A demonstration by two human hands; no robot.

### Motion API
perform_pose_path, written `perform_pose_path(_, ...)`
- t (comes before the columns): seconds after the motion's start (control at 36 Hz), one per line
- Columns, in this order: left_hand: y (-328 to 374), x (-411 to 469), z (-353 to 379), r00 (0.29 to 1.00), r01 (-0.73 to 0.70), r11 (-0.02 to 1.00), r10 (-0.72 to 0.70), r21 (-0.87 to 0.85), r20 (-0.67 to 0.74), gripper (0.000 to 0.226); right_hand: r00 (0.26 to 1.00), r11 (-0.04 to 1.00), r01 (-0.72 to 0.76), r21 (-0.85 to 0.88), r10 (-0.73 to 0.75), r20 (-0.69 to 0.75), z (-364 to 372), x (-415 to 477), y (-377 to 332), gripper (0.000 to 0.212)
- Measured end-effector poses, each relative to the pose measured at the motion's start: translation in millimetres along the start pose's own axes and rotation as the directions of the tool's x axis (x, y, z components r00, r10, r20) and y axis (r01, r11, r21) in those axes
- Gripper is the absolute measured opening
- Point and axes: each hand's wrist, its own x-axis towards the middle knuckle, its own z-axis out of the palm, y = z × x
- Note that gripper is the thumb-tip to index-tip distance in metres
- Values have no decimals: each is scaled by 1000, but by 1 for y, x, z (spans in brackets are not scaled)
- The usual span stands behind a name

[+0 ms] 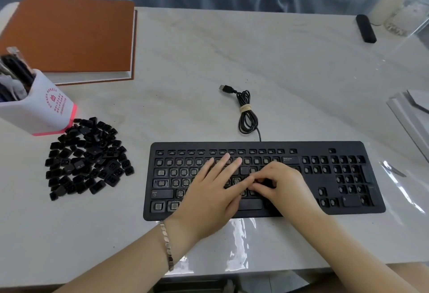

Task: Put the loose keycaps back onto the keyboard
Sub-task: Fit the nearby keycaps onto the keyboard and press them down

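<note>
A black keyboard (336, 153) lies on the white table, most of its key sockets bare; a few caps such as shift, backspace and the space bar sit in place. A pile of loose black keycaps (87, 158) lies to its left. My left hand (213, 190) rests flat on the middle rows with straight fingers. My right hand (276, 183) has its fingers curled down onto a dark keycap (267, 182) at the middle of the keyboard, fingertips meeting my left index finger there.
A white pen holder (39, 111) stands just behind the keycap pile. An orange-covered book (69, 32) lies at the back left. The keyboard's coiled USB cable (246, 111) lies behind it. A black oblong object (366, 28) and a clear container (404, 2) sit at the back right.
</note>
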Motion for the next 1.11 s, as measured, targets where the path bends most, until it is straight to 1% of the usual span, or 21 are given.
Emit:
perform_pose_path(0.08, -4, 0, 0, 1000, -19, 999, 19, 27, 11, 38, 994, 987, -111, 114, 112, 1, -2, -2, 0, 30)
perform_pose_path(0.14, -4, 0, -1, 1000, -30, 998, 30, 47, 6, 36, 975, 950, -210, 232, 221, -22, -7, -4, 0, 35)
perform_pose_path(0.19, -2, 2, -1, 1000, -29, 998, 30, 52, -11, 35, 944, 875, -306, 376, 330, 1, -14, -5, -3, 37)
perform_pose_path(0.25, -1, 4, 0, 999, -28, 998, 29, 54, -22, 34, 901, 772, -409, 487, 426, 82, -23, -4, -4, 38)
perform_pose_path(0.28, -1, 4, 1, 999, -30, 998, 32, 57, -21, 34, 883, 733, -445, 514, 453, 119, -27, -5, -4, 39)
perform_pose_path(0.31, -2, 4, 1, 999, -36, 997, 37, 62, -16, 34, 874, 714, -464, 524, 464, 143, -30, -6, -3, 41)
perform_pose_path(0.39, -6, 3, 0, 998, -55, 995, 54, 84, 9, 36, 866, 703, -485, 520, 467, 177, -36, -9, -4, 45)
perform_pose_path(0.47, -6, 4, -1, 998, -59, 994, 58, 94, 8, 35, 858, 664, -505, 551, 458, 234, -36, -9, -9, 33)
perform_pose_path(0.56, -6, 5, -2, 999, -54, 994, 54, 99, 6, 34, 866, 642, -481, 597, 456, 206, -32, -7, -11, 21)
perform_pose_path(0.64, -6, 5, -2, 998, -56, 992, 55, 115, 11, 34, 869, 663, -469, 584, 465, 169, -27, -6, -14, 21)
perform_pose_path(0.72, -5, 6, -3, 998, -57, 990, 56, 128, 9, 34, 884, 735, -446, 510, 449, 126, -25, -7, -17, 25)
perform_pose_path(0.78, -4, 7, -4, 998, -56, 989, 52, 137, 28, 35, 894, 769, -428, 475, 438, 96, -24, -8, -18, 21)
perform_pose_path(0.86, -4, 8, -6, 996, -47, 987, 35, 154, 76, 36, 895, 783, -417, 460, 441, 61, -23, -10, -19, 19)
perform_pose_path(0.94, -3, 8, -7, 994, -51, 983, 34, 176, 99, 38, 895, 806, -409, 427, 446, 14, -25, -11, -21, 25)
perform_pose_path(1.06, -1, 12, -11, 995, 14, 994, -25, 108, 99, 39, 913, 842, -360, 401, 406, -34, -28, -14, -22, 29)
perform_pose_path(1.11, -4, 12, -15, 998, 25, 999, -28, 35, 64, 37, 916, 828, -334, 450, 398, -52, -29, -14, -25, 31)
